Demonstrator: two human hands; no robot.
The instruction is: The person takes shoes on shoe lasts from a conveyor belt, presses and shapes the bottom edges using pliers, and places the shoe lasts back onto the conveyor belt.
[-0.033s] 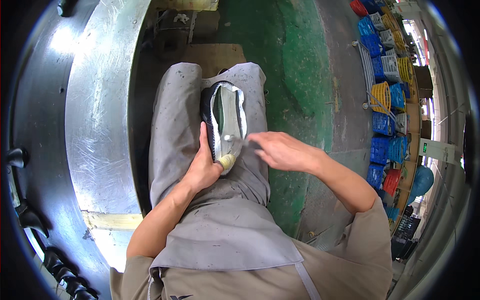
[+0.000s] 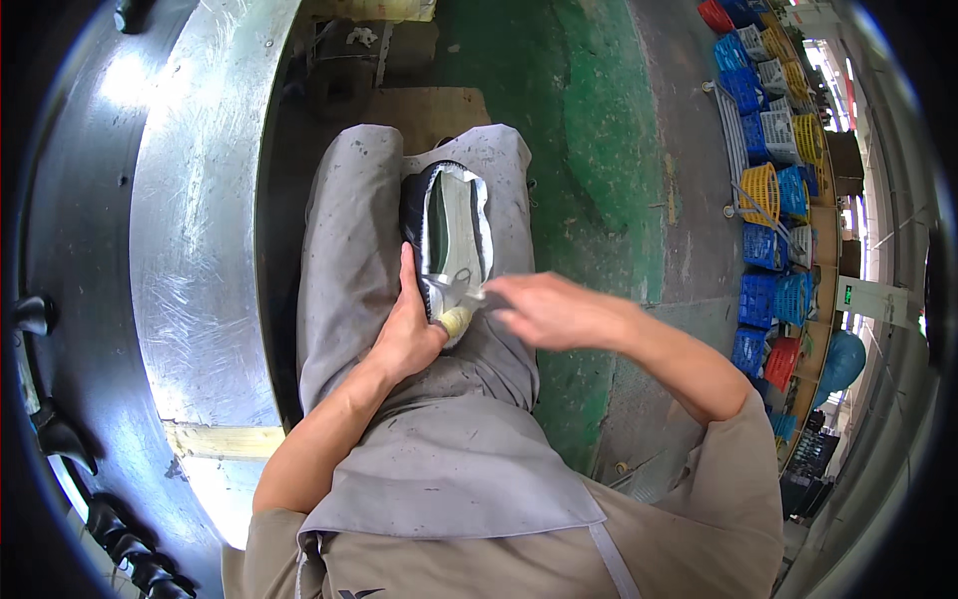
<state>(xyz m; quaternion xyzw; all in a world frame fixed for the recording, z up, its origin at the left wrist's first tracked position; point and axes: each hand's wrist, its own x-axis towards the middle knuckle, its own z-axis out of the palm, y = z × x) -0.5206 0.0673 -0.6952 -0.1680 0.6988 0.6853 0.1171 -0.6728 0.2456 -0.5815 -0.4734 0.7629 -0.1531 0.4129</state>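
So there's a dark shoe lying sole-up on the person's lap, on the grey apron, toe pointing to 12 o'clock. The left hand is wrapped around its heel end at about 7 o'clock of the shoe. The right hand comes in from 3 o'clock, fingers pinched on a small blurry tool at the heel. Curved metal worktop sits at 9 o'clock, stacked coloured baskets at 2 o'clock.

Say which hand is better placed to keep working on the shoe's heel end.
Right, probably. The right hand is free and its fingertips already sit at the near end of the shoe. The left hand is busy steadying the shoe on the lap.
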